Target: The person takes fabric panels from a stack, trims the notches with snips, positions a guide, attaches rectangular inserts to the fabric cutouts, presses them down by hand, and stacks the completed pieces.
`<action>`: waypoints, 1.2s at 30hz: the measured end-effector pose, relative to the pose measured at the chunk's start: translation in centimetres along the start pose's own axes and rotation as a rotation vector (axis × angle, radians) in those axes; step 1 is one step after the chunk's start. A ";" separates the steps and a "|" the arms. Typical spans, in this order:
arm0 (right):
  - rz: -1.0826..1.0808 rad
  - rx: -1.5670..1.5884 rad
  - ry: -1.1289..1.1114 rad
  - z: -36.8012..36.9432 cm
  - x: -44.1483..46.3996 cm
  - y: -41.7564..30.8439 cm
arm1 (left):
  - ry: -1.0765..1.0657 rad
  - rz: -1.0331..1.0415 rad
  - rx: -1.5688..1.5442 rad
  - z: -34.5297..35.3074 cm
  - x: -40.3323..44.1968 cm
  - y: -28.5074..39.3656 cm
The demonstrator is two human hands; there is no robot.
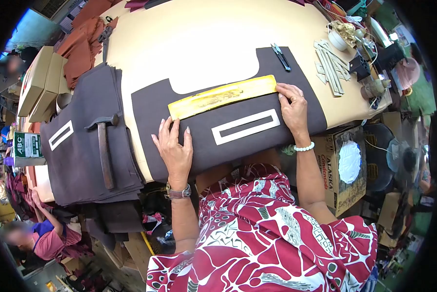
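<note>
A long yellow strip (pixel 223 96) with dark smudges lies across a dark brown panel (pixel 199 141) that has a cutout at its far edge. My left hand (pixel 174 151) rests on the panel, fingers spread, fingertips touching the strip's left end. At the other end, my right hand (pixel 293 108) pinches the strip's corner between thumb and fingers. Between my hands, nearer my body, a white rectangular frame (pixel 246 126) with a long slot lies on the panel. Small thread snips (pixel 281 57) rest on the panel's far right part.
To the left, a hammer (pixel 104 151) and another white slotted frame (pixel 61 135) lie on a stack of dark panels (pixel 89 170). Pale strips (pixel 330 68) lie at the right. Cardboard boxes (pixel 35 82) stand far left; another person (pixel 53 236) sits at lower left.
</note>
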State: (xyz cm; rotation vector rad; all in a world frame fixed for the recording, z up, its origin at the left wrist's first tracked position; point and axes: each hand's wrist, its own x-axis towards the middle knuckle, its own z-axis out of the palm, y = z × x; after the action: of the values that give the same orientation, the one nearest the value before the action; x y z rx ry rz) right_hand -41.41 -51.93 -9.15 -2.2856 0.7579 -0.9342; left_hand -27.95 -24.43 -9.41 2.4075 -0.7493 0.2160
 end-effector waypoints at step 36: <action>0.543 0.636 -0.229 0.1 -0.9 -3.6 | -0.166 0.194 0.233 -1.4 3.1 1.1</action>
State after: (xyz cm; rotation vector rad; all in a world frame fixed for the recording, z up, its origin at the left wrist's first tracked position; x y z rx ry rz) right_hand -40.88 -48.83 -7.23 -1.4890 0.7815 -0.5378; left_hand -25.97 -25.79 -6.77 2.5942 -1.0895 0.1907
